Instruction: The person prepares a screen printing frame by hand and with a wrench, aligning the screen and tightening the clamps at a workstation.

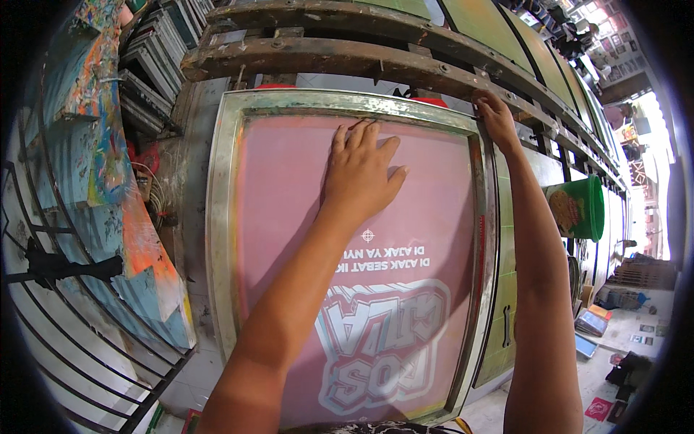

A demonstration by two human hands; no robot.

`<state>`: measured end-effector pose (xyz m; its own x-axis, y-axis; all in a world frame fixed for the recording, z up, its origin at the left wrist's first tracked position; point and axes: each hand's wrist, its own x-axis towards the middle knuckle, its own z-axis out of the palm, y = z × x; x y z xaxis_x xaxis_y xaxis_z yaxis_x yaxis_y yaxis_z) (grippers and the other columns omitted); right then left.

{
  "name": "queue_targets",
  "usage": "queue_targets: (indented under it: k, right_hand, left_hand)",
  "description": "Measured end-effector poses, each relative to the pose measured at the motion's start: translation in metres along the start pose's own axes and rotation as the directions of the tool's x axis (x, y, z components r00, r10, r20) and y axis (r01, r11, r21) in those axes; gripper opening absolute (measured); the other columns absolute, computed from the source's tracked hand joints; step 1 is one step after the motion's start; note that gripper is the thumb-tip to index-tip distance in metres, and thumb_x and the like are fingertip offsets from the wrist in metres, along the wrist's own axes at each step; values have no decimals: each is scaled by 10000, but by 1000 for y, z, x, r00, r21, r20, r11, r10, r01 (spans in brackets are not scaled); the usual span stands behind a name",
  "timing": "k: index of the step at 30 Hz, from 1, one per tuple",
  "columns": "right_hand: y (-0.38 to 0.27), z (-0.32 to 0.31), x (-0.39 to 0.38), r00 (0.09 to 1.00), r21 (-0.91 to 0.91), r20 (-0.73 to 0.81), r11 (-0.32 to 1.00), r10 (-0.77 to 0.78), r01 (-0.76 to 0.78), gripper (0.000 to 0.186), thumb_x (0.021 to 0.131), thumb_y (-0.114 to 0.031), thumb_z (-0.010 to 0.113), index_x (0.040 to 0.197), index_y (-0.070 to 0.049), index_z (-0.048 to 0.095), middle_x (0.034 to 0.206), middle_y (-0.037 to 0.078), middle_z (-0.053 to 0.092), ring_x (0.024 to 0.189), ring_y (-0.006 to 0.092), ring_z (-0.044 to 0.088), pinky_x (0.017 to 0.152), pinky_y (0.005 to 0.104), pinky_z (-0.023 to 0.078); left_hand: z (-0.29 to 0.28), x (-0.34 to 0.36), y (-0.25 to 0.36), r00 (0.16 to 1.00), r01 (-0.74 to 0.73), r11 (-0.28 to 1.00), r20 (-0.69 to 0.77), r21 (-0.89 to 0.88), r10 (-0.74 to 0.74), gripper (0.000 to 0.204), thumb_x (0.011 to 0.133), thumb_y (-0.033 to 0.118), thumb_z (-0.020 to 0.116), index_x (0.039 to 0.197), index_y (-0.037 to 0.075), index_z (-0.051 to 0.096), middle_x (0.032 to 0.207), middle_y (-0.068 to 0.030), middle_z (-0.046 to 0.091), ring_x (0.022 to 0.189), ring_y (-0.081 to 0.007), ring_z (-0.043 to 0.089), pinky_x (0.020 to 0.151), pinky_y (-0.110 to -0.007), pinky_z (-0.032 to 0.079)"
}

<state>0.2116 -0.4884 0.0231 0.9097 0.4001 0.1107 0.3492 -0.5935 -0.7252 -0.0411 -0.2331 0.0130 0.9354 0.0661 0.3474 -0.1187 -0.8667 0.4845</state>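
Observation:
A screen-printing frame (pixel 349 105) with pink mesh and reversed white lettering and graphics fills the middle of the view, its metal border marked with paint. My left hand (pixel 361 170) lies open on the mesh near its far edge, fingers spread with the fingertips by the inner edge of the border. My right hand (pixel 497 117) has its fingers curled round the frame's far right corner, partly hiding that corner. Both forearms come in from the lower edge, the left one crossing over the mesh.
Wooden rails (pixel 329 56) run beyond the frame, with green boards (pixel 473 32) behind. At left are stacked frames (pixel 148 72), paint-smeared boards (pixel 141 246) and black metal railings (pixel 126 380). A green bucket (pixel 585 207) sits right of my right forearm, near a cluttered floor (pixel 618 340).

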Motion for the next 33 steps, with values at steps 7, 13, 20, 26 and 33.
queue_targets:
  k: [7,13,20,26,33]
  right_hand:
    - [-1,-28,-3,991,-306,-28,945,-129,115,290,949,-186,528,1158,-21,643,1130,154,671,1034,266,651,886,369,500]
    - [-52,-77,-115,968,-395,-135,908,-210,142,269,915,-139,608,1141,-2,654,1055,147,706,947,244,680,840,325,505]
    - [-75,-104,-414,897,-646,-86,661,434,-381,312,815,-62,697,1120,-8,666,1071,199,679,986,359,664,860,393,522]
    - [-54,-72,-487,841,-544,-371,643,393,-540,275,835,-85,652,1102,-20,658,1073,185,652,997,382,624,853,442,495]
    - [-57,-84,-477,867,-463,-295,734,402,-498,265,809,13,603,1073,1,617,999,220,610,976,407,595,824,461,483]
  left_hand:
    - [7,6,9,1000,-20,1000,-19,-14,20,465,854,361,643,1240,104,615,1340,-193,491,1315,-347,402,1137,-500,238]
    - [12,4,-12,999,-38,989,28,142,35,458,866,357,646,1265,136,604,1333,-141,525,1283,-342,456,1092,-476,320]
    - [18,6,1,996,-89,984,-18,154,93,459,874,397,618,1259,148,618,1305,-122,540,1271,-310,459,1116,-441,285]
    - [14,8,-1,997,-80,983,16,165,78,465,868,391,631,1263,147,613,1322,-128,527,1285,-312,445,1115,-450,287]
    - [9,5,4,998,-51,986,28,160,47,492,855,377,649,1272,120,596,1338,-148,512,1304,-332,423,1135,-481,258]
